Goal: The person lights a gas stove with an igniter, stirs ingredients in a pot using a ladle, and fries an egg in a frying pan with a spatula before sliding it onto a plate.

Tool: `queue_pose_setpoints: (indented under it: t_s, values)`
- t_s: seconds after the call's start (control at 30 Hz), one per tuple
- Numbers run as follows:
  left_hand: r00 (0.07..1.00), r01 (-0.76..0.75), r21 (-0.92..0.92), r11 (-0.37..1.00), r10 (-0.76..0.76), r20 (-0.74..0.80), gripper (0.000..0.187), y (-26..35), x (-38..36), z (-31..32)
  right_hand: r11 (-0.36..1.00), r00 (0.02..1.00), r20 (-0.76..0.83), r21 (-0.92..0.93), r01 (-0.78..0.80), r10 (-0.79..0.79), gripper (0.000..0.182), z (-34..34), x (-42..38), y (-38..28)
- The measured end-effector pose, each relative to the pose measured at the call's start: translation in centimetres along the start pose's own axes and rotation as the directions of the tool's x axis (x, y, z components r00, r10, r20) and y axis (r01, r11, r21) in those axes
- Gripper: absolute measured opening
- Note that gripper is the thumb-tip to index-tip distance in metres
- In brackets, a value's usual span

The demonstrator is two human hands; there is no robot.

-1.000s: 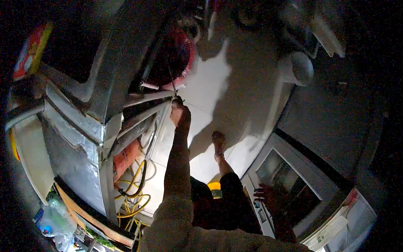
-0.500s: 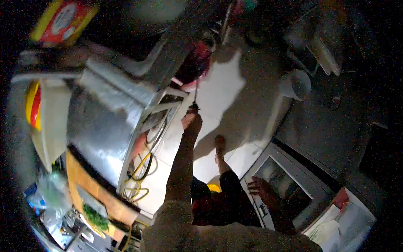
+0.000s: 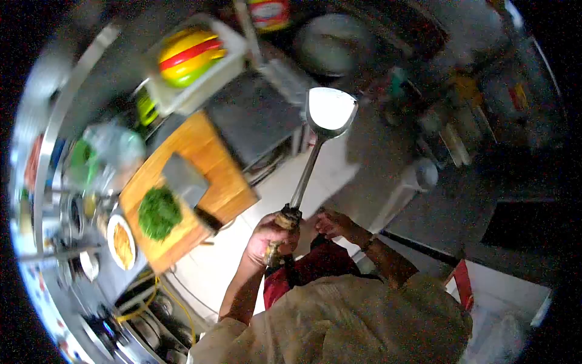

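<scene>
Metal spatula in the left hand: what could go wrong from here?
The long-handled spatula is gripped only by the left hand, so its far end could swing and strike something nearby. The cleaver lies on the wooden board with its handle near the edge; a bump might knock it down. Much of the surroundings is dim, so obstacles could be missed.
</scene>
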State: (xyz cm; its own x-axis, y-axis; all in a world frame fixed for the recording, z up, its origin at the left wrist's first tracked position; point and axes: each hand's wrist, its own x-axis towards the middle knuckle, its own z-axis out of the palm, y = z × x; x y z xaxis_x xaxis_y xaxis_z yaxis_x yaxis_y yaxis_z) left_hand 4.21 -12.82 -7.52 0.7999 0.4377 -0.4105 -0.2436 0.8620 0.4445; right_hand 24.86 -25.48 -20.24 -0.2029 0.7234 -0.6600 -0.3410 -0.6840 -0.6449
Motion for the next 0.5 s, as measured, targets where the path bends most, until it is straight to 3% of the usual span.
queue_pose_setpoints:
  t_s: [0.03,0.1,0.17,0.23,0.3,0.33,0.37,0.4,0.43,0.5]
  values:
    - [0.988,0.119,-0.053,0.992,-0.113,0.101,0.048,1.5,-2.9,-0.3,0.999,0.999,0.040,-0.035,-0.001,0.002,0.056,1.5,0.4,-0.7]
    - [0.997,0.067,-0.121,0.990,-0.063,0.039,0.047,2.2,-7.8,-0.4,0.994,0.979,0.170,0.003,0.113,-0.112,0.054,4.0,0.9,-0.9]
    - [0.999,-0.033,-0.100,0.994,0.036,0.024,0.046,3.7,-15.2,-2.8,0.996,0.997,0.055,-0.063,0.058,-0.055,0.047,11.6,0.0,-1.8]
    - [0.992,-0.099,-0.010,0.995,0.098,-0.080,0.046,4.3,-19.7,-4.2,0.997,0.999,0.015,-0.069,0.037,-0.036,0.038,14.9,0.6,-1.2]
    - [0.994,-0.104,-0.012,0.995,0.103,-0.037,0.043,4.6,-21.8,-5.1,0.989,0.979,-0.138,-0.017,0.149,-0.149,0.030,16.5,0.9,-1.3]
    - [0.994,-0.107,-0.013,0.994,0.107,0.003,0.040,5.0,-22.0,-5.3,0.941,0.923,-0.185,-0.038,0.336,-0.337,0.023,16.6,1.3,-1.6]
    - [0.992,-0.114,0.037,0.993,0.116,-0.044,0.039,5.1,-22.0,-5.0,0.847,0.807,-0.259,-0.108,0.521,-0.530,0.019,16.6,1.6,-2.3]
    - [0.989,-0.118,0.080,0.990,0.125,-0.084,0.041,5.4,-21.7,-4.4,0.733,0.649,-0.342,-0.266,0.626,-0.679,0.015,16.9,1.9,-4.2]
    - [0.984,-0.121,0.128,0.984,0.136,-0.113,0.043,5.6,-21.1,-4.0,0.600,0.506,-0.329,-0.336,0.726,-0.797,0.014,16.6,2.3,-6.1]
    - [0.981,-0.107,0.266,0.958,0.146,-0.129,0.043,6.0,-19.4,-3.7,0.492,0.388,-0.303,-0.489,0.720,-0.870,0.024,18.1,0.7,-12.0]
